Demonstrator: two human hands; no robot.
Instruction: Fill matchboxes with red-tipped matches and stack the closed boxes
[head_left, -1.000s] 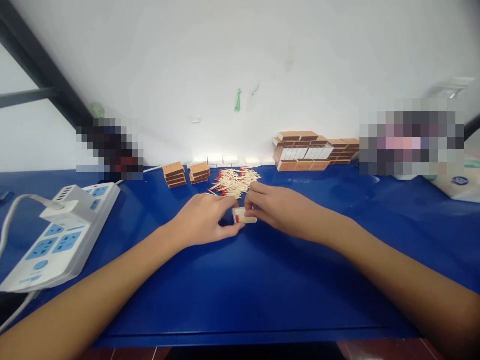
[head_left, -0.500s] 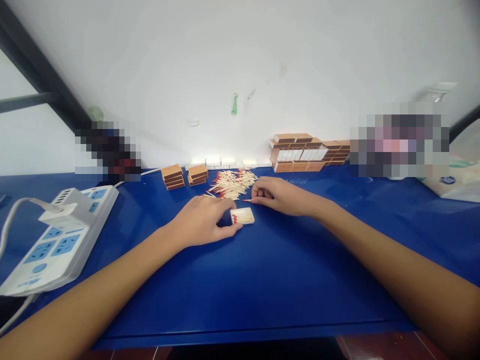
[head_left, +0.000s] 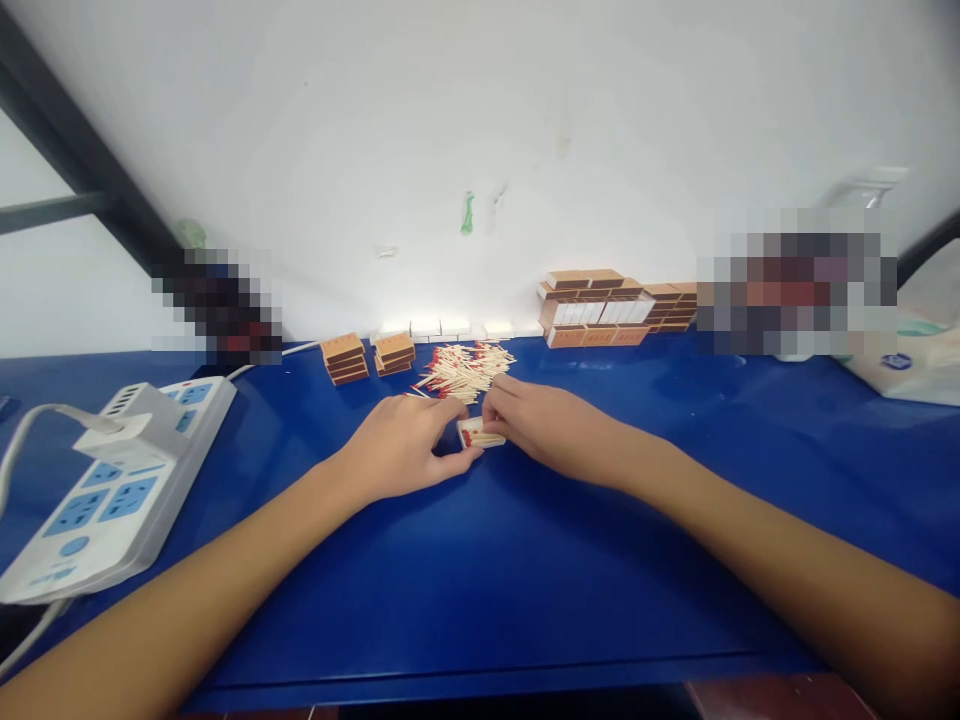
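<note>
A small white matchbox tray [head_left: 463,443] lies on the blue table, with several red-tipped matches in it, heads to the left. My left hand [head_left: 409,445] grips the tray's left end between thumb and fingers. At the tray's right end my right hand [head_left: 529,425] has its fingertips pinched over the inside, closed on matches whose heads point left; how many it holds is hidden by the fingers. Just behind both hands spreads a loose pile of matches [head_left: 461,372].
Two short stacks of matchboxes, the left stack [head_left: 344,358] and the right stack [head_left: 394,353], stand behind my left hand. White trays [head_left: 425,328] line the wall. A larger matchbox stack [head_left: 596,310] stands back right. A white power strip [head_left: 161,490] with cables lies at left.
My right hand has moved left and toward me, from beside the match pile to over the tray, bringing a match with it. My left hand stays on the tray.
</note>
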